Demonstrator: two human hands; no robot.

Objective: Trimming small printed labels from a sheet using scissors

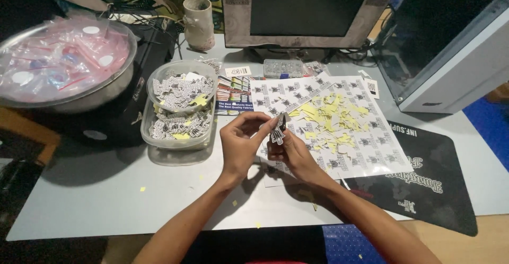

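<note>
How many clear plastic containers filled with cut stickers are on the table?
2: round clear plastic tub behind, rectangular clear plastic tub in front, both left of the hands. Others may be hidden.

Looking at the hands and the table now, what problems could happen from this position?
1. The small sticker is pinched between the left hand and the right hand; it may tear or stick to a finger.
2. Yellow backing scraps cover the sticker sheet, so uncollected stickers could be missed.
3. The stacked clear containers are heaped with stickers; a bump might spill them.
</note>
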